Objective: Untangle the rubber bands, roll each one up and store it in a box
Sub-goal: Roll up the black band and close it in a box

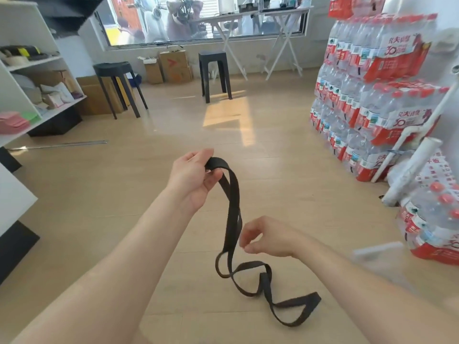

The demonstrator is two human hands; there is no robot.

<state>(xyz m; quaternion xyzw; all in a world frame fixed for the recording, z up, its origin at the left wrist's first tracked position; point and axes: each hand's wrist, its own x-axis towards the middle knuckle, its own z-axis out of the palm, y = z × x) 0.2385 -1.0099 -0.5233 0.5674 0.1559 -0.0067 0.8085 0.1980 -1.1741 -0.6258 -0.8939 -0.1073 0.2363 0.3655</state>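
**A:** Which hand has it?

**B:** The left hand (193,177) pinches the folded top end of the black rubber band (234,194) between thumb and curled fingers. That end sticks out at the hand's 3 o'clock.

**A:** And the rest?

**B:** It hangs from that grip toward 5 o'clock, its long axis near vertical. The twisted lower loops seem to rest on the floor (149,219).

**A:** The right hand (268,238)?

**B:** It's nearer the tangle, just at 3 o'clock of the hanging strands, with fingers loosely curled. They're blurred, so I cannot tell whether they pinch anything. The loops lie at its 6 o'clock, and I'd judge they're its next job.
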